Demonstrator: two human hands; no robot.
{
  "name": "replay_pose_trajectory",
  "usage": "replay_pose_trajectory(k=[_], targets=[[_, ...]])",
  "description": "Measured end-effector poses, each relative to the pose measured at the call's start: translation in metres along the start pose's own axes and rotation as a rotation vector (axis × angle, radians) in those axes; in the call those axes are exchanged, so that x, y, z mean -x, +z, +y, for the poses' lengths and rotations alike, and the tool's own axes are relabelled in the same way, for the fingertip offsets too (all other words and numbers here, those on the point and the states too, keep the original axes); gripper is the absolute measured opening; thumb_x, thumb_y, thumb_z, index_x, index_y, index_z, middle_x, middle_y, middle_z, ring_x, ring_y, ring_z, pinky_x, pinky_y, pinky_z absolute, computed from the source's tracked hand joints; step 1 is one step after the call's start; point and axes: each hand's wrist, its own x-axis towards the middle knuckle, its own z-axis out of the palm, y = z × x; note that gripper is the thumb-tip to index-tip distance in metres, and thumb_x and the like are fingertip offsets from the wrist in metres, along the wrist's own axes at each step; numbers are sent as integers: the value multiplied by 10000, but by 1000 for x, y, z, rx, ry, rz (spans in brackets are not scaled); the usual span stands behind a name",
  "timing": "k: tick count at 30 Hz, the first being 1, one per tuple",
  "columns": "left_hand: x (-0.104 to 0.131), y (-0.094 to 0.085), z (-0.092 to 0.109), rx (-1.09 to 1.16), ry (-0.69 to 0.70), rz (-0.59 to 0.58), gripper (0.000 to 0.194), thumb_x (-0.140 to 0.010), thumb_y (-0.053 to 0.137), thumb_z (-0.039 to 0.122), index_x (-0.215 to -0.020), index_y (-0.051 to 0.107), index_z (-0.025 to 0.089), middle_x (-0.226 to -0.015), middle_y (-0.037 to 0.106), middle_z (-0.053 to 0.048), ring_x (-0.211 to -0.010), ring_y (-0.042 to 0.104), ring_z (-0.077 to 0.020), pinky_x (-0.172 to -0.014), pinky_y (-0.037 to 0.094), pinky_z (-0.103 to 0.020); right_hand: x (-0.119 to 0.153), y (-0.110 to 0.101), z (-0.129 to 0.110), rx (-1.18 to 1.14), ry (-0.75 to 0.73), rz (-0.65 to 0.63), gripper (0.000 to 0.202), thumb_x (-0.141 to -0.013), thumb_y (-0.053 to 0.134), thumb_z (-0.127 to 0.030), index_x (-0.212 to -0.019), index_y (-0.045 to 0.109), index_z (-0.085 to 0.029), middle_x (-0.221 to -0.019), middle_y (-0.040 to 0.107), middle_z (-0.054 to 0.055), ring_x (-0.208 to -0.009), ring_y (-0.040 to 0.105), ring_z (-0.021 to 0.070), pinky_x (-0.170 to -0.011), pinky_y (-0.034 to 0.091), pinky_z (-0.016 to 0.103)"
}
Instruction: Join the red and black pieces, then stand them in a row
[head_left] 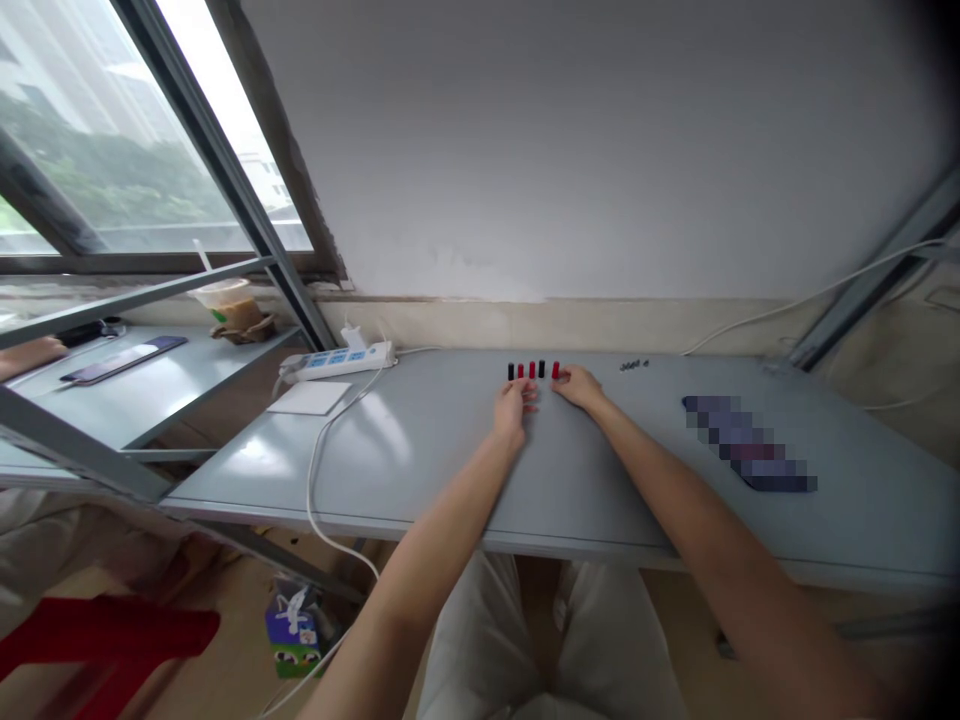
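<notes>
From here the desk (442, 410) looks smooth & semi-glossy w/ glare patches, metal or laminate, can't tell which; the wall (585, 150) is matt paint, rough nr. the bottom. Strip (341, 362) & cable (309, 490) look white plastic, cup (232, 302) thin clear plastic, frame (244, 205) painted metal, approx. satin. Cylinders (532, 369) look like smooth plastic, trousers (484, 640) matt cloth.

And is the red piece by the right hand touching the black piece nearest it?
Apart: the head view shows gray tabletop between the red piece and black piece.
</notes>
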Motion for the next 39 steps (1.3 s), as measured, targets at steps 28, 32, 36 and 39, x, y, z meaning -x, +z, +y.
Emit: replay_pose_trajectory(k=[28,32,36,39], targets=[[1,6,-14,-702,540,-178,80,-698,588,113,-747,582,177,-653,559,-5,-611,504,-106,-664,397,-248,77,-38,-14,414,-488,122,171,-803,463,-215,-838,627,-183,-867,646,92,-865,527,217,-724,289,328],[-1,4,-17,-649,511,-207,107,-693,577,80,-742,589,174,-631,565,-8,-609,507,-109,-661,400,-249,83,-42,-2,302,-439,150,164,-814,463,-245,-838,618,-197,-816,641,60,-825,535,196,-690,278,307],[-4,4,-18,-574,445,-219,101,-690,585,85,-751,587,166,-637,572,-16,-595,509,-100,-615,409,-229,84,-46,3,243,-443,165,111,-803,492,-243,-806,594,-198,-756,626,35,-786,539,180,-671,261,288],[-4,4,-18,-559,420,-220,95,-692,585,97,-760,584,163,-635,569,-15,-579,504,-91,-582,413,-215,84,-46,3,238,-431,179,73,-792,508,-233,-780,568,-194,-725,613,25,-747,538,171,-655,249,279]])
